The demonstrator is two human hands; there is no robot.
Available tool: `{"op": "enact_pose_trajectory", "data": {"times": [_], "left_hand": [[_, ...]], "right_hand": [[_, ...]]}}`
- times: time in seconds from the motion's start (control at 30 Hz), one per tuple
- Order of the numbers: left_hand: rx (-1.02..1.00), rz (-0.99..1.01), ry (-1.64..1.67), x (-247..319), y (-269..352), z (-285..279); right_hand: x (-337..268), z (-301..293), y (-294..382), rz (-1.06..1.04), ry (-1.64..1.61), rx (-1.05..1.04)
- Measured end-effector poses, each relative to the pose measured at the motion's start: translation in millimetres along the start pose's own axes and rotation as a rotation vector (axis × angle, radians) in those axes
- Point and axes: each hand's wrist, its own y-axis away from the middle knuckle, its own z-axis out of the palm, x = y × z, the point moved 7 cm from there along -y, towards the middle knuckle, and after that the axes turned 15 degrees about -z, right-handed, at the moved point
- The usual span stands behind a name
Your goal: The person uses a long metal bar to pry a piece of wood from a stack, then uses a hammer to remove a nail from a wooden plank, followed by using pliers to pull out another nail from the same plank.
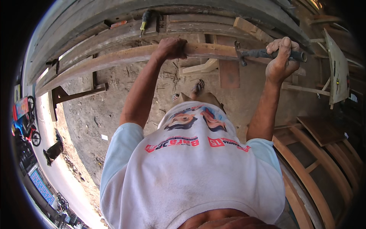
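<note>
My left hand (172, 48) grips a long wooden board (123, 58) from above, near the middle of the picture's top. In my right hand (281, 58) is the dark handle of a hammer (241, 54), and its metal head is at the board's right end. Whether the head touches the wood, I cannot tell. A screwdriver with a black and yellow-green handle (144, 23) lies on the timber beyond my left hand. A short wooden block (251, 29) rests on the timber beyond the hammer.
Long planks (200, 24) run across the far side. A wooden support (80, 96) stands at left, and a reddish board (229, 74) lies below the held one. Wooden frames (311, 171) lean at lower right. An upright panel (337, 68) stands at far right.
</note>
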Motion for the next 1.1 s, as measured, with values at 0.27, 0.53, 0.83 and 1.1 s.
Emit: {"op": "enact_pose_trajectory", "data": {"times": [0.27, 0.53, 0.83, 1.1], "left_hand": [[0.046, -0.017, 0.0, -5.4, -2.5, 8.5], [0.12, -0.006, -0.005, -2.7, 2.9, 3.0], [0.084, -0.019, 0.027, 8.3, 1.8, 1.5], [0.089, -0.026, 0.056, -9.7, 2.2, 7.3]], "right_hand": [[-2.1, 34.8, 7.9, 0.063, -0.079, -0.256], [9.1, 121.0, 10.8, 0.138, 0.084, -0.505], [45.6, 179.3, -11.2, 0.157, 0.264, -0.495], [99.1, 92.0, -37.2, 0.417, -0.024, -0.043]]}}
